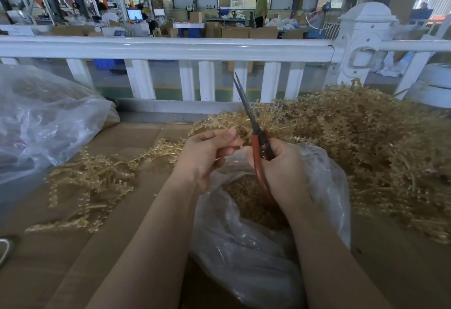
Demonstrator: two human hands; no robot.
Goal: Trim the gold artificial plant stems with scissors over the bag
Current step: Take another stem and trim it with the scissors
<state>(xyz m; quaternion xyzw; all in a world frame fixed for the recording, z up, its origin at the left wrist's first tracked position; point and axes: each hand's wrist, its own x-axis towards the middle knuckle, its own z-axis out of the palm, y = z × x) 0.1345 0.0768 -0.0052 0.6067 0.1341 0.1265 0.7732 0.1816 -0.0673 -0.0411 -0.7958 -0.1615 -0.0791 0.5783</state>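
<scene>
My right hand (280, 169) grips the orange-handled scissors (257, 137); their dark blades point up and away, nearly shut. My left hand (207, 155) pinches a gold artificial plant stem (219, 123) just left of the scissors. Both hands hover above a clear plastic bag (244, 247) that holds gold trimmings (246, 194). A big heap of gold stems (366, 142) lies to the right, and a smaller flat spread of stems (92, 181) lies to the left on the cardboard surface (122, 235).
A large clear plastic bag (44, 118) sits at the far left. A white railing (170, 50) runs across just behind the work surface. Beyond it are boxes, desks and a person standing (261, 6).
</scene>
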